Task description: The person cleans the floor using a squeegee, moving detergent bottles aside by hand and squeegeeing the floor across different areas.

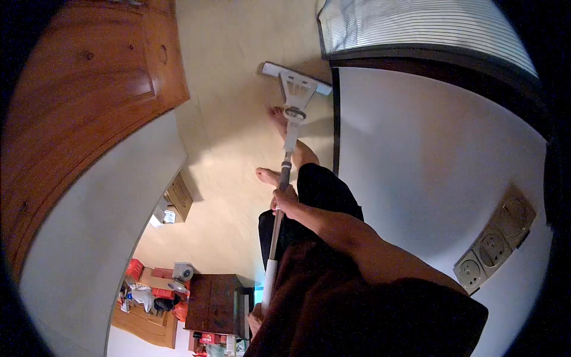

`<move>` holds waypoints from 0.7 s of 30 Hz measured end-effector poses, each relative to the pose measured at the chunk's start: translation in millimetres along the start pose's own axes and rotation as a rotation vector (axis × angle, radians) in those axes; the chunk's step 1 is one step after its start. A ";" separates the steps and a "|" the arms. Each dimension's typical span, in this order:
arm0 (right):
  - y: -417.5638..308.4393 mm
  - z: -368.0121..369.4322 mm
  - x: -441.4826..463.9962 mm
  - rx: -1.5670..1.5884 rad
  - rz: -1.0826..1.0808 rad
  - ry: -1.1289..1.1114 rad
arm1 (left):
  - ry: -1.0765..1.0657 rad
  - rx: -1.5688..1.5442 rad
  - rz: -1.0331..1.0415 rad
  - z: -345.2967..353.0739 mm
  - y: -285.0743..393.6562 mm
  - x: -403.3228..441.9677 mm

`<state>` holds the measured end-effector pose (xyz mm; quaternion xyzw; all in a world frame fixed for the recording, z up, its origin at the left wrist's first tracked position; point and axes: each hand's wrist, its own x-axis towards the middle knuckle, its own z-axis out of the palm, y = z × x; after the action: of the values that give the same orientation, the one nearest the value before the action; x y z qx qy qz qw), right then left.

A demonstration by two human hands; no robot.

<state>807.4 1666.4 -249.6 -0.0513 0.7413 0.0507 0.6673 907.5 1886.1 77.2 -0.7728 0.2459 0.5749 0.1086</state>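
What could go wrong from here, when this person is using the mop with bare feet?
The mop head might knock a bare foot, because the two look close together. If the floor is wet, which I cannot tell, bare skin may slip on it. One end of the mop head also sits close to the dark strip along the wall, so a sideways push could scuff it.
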 end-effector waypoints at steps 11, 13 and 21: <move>34.0 -3.3 8.9 0.024 -0.307 -0.133 | 0.050 -0.045 -0.153 22.4 -60.9 -2.0; 110.9 4.8 31.4 -0.031 -0.171 -0.107 | 0.047 0.045 -0.103 34.3 -102.9 -40.6; -13.6 34.2 -16.9 -0.098 0.016 -0.213 | 0.133 -0.396 -0.158 17.3 -30.5 1.4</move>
<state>844.8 1658.0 -236.4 -0.0722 0.6633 0.0974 0.7384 908.8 1919.6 67.0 -0.8320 0.0736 0.5496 -0.0171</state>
